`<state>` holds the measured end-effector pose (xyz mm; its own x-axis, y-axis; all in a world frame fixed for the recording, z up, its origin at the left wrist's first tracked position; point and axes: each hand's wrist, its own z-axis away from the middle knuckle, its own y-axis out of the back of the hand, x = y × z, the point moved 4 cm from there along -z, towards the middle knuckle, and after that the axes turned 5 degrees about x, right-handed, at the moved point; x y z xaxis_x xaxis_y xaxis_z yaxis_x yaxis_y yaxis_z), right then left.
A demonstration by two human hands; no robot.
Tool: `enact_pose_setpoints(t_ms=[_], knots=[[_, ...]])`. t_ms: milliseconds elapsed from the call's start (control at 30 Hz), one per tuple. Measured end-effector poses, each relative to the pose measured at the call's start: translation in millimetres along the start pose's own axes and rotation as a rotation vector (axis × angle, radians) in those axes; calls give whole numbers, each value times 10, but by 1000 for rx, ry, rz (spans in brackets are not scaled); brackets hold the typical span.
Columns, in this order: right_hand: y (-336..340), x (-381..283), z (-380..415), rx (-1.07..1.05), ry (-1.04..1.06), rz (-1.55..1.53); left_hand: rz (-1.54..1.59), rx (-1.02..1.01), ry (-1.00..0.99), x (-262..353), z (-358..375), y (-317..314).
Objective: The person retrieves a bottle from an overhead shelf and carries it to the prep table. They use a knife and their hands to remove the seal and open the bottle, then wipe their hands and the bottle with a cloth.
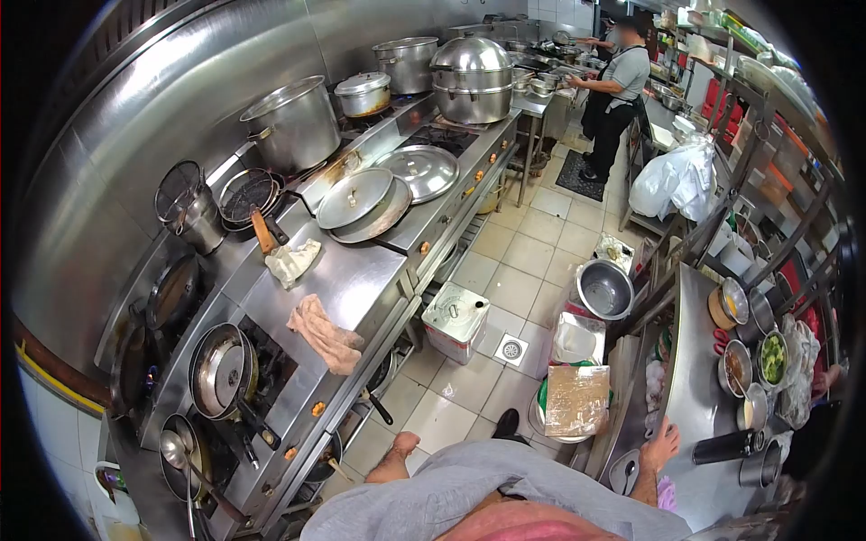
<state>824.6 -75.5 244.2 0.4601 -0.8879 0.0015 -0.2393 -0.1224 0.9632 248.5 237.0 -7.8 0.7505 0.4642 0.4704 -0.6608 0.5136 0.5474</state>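
Observation:
My left hand (406, 444) hangs low beside the stove counter, above the tiled floor. Its fingers are too small and turned away to make out, and no object shows in it. My right hand (662, 443) lies on the near edge of the steel counter (690, 388) on the right, fingers stretched out and holding nothing. Just beside it sits a pale container with a dark handle (630, 472). To its right a black cylinder (723, 447) lies on the counter. Farther along stand steel bowls, one with a brown sauce (737, 364) and one with green vegetables (772, 358).
At left, the stove carries frying pans (222, 370), ladles (174, 448), a pink cloth (327, 335) and large pots (293, 123). On the floor are a square tin (455, 322), a cardboard box (577, 401) and a metal basin (605, 289). A co-worker (621, 90) stands far ahead.

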Motion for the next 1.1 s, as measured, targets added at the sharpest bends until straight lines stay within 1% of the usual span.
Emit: enact_pose_setpoints(t_ms=[67, 100, 133, 167, 200, 233, 300, 333, 367, 400, 433, 467, 500, 533, 567, 633, 667, 700, 733, 767, 833, 867, 900, 967, 1033, 1067, 1100], knots=[[5, -97, -87, -34, -64, 58, 47, 20, -7, 137, -87, -11], [-54, -169, -156, -38, -58, 59, 92, 40, -15, 215, -118, -12], [-131, -278, -246, 22, -28, 54, 94, 41, -7, 260, -246, -33], [-204, -413, -315, 80, 1, 47, 12, 27, -79, 354, -388, -25], [-248, -656, -359, 81, 57, -6, -72, 14, -151, 451, -482, -9], [-284, -933, -387, 83, 113, -58, -75, 17, -143, 595, -494, 31], [-544, -1400, -466, -30, 159, -264, -76, 2, -37, 984, -539, 122], [-564, -1640, -487, -193, 159, -353, -72, 8, -32, 1141, -583, 139], [-620, -1809, -524, -357, 159, -439, 7, 81, -55, 1278, -656, 163], [-987, -1883, -537, -486, 236, -569, 84, 154, -78, 1401, -712, 186], [-1453, -1920, -536, -616, 313, -697, 86, 157, -70, 1523, -746, 188], [-1614, -1928, -623, -624, 318, -694, 109, 198, -109, 1660, -772, 201], [-1810, -1921, -632, -887, 246, -674, 130, 239, -147, 1769, -780, 209], [-2032, -1899, -633, -1146, 167, -645, 133, 241, -140, 1864, -754, 215], [-2171, -1851, -680, -1152, 171, -643, 138, 246, -147, 1944, -710, 235], [-2516, -1567, -814, -888, 166, -582, 145, 254, -148, 2006, -679, 242], [-2627, -1503, -893, -892, 171, -579, 119, 275, -128, 1931, -692, 244], [-2745, -1454, -966, -942, 178, -458, 93, 297, -111, 1858, -711, 260], [-2831, -1444, -1031, -988, 185, -337, 13, 261, -67, 1770, -729, 256], [-2900, -1475, -1093, -989, 188, -340, -67, 224, -24, 1688, -749, 256], [-3031, -1497, -1200, -1017, -206, -585, -214, 120, 65, 1576, -691, 265], [-3102, -1574, -1256, -1022, -206, -587, -217, 122, 69, 1509, -670, 271], [-3192, -1669, -1314, -1018, -193, -613, -310, 118, -42, 1459, -671, 253], [-3340, -1901, -1395, -1011, -187, -640, -408, 110, -157, 1536, -798, 293], [-3360, -2162, -1540, -902, -11, -748, -716, 55, -375, 1683, -913, 213], [-3171, -2274, -1622, -951, -66, -756, -714, 45, -381, 1741, -958, 181], [-3090, -2363, -1700, -935, -69, -753, -600, 44, -301, 1879, -1039, 175]])
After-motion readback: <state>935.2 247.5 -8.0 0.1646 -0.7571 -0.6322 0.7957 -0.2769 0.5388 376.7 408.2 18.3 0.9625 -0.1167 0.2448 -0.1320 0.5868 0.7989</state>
